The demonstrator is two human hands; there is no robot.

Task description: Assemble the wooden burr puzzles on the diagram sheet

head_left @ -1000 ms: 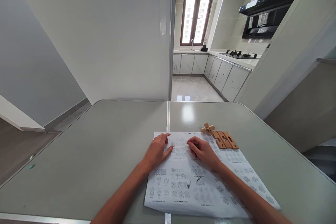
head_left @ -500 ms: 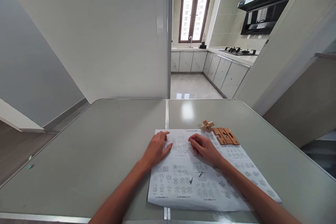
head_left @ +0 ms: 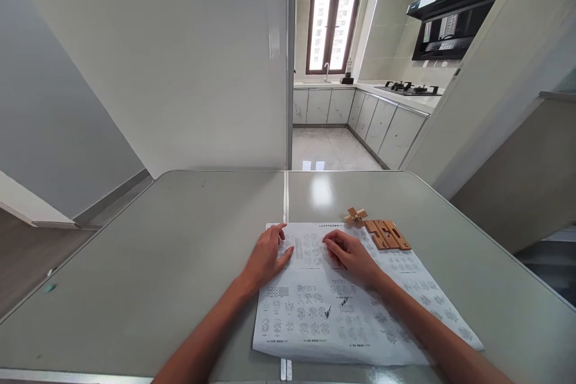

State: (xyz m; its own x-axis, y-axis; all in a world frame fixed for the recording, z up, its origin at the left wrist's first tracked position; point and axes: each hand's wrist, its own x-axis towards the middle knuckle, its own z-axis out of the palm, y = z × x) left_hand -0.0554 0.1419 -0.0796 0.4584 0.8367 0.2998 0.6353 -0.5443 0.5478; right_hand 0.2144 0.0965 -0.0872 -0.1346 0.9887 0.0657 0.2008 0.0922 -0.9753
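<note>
A large white printed sheet (head_left: 310,306) with many small diagrams lies before me on the table. My left hand (head_left: 266,252) rests at its upper left edge, thumb and fingers spread, holding nothing. On the upper middle of the sheet is my right hand (head_left: 345,251), its fingers curled in and the thumb against the index finger; nothing shows in its grasp. Just beyond it, at the sheet's upper right, lie flat brown wooden puzzle pieces (head_left: 387,234) side by side, with cut-outs and markings. Touching or close to them is a cross-shaped wooden puzzle (head_left: 356,216).
The grey-green table (head_left: 148,270) has a metal seam (head_left: 286,192) down its middle. A small teal bit (head_left: 50,288) lies near its left edge. Past the far edge stand a white wall panel (head_left: 216,60) and a doorway to a kitchen with a gas hob (head_left: 409,88).
The fingers of my left hand have shifted very slightly. My right hand, the sheet and the wooden pieces stay where they were.
</note>
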